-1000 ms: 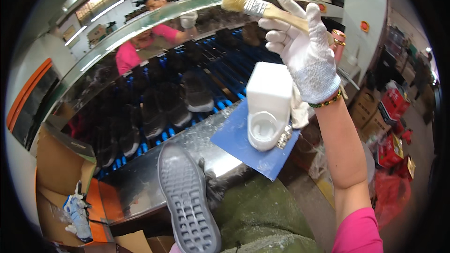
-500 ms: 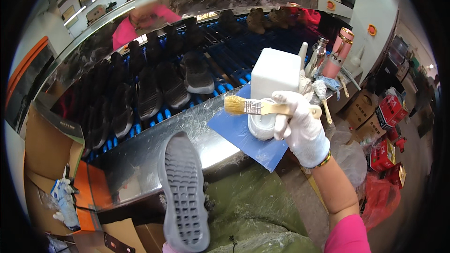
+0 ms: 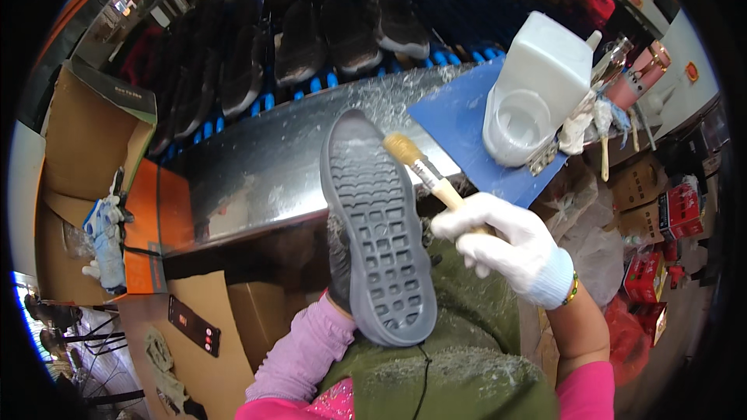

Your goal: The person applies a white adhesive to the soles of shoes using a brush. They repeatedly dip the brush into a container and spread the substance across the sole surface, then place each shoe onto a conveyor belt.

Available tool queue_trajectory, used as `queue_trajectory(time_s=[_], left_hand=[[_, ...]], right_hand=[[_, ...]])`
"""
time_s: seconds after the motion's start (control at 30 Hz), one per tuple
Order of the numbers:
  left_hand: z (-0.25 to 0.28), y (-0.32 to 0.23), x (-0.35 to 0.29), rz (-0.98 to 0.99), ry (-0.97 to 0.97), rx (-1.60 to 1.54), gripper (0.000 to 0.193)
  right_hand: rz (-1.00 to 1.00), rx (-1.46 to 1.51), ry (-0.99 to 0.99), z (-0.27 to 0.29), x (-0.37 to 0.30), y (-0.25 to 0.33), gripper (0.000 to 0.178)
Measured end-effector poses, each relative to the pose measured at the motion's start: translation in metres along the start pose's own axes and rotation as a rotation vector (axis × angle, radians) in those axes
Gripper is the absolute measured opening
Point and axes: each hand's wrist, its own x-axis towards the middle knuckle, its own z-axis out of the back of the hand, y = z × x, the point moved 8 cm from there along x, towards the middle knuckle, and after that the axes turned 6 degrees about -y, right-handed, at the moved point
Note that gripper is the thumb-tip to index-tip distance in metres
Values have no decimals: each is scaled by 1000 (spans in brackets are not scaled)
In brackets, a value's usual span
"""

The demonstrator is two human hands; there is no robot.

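My left hand (image 3: 339,268), in a dark glove and mostly hidden behind the sole, holds up a grey rubber shoe sole (image 3: 381,233). Its inner side faces me, with a grid of square hollows and a wet-looking toe end. In a white glove, my right hand (image 3: 510,245) grips a paintbrush (image 3: 443,188) by its pale wooden handle. The yellowish bristles are close by the sole's upper right edge; whether they touch it I cannot tell. Beyond the brush, a white plastic container (image 3: 545,62) with a round opening rests on a blue sheet (image 3: 467,120).
Dark shoes (image 3: 299,43) stand in rows on a roller conveyor behind the metal ledge (image 3: 264,163). An open cardboard box (image 3: 97,132) with a glove (image 3: 109,241) is at left, a phone (image 3: 194,325) below it. Bottles (image 3: 638,74) and brushes (image 3: 604,152) stand at right.
The brush has moved away from the white container to the sole's upper right edge. My head view has tilted downward, and my left forearm has come into sight.
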Motion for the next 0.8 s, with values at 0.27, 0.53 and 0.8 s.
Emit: queue_trajectory(time_s=[0.27,0.53,0.8], left_hand=[[22,11,-8,79,-189,242,80],[-3,12,-19,-189,-156,379,84],[-18,45,-29,-111,-190,363,69]], right_hand=[[384,-988,-90,-42,19,-16,57],[365,-866,-75,-64,-21,-31,66],[229,-892,-20,-45,-65,-31,67]])
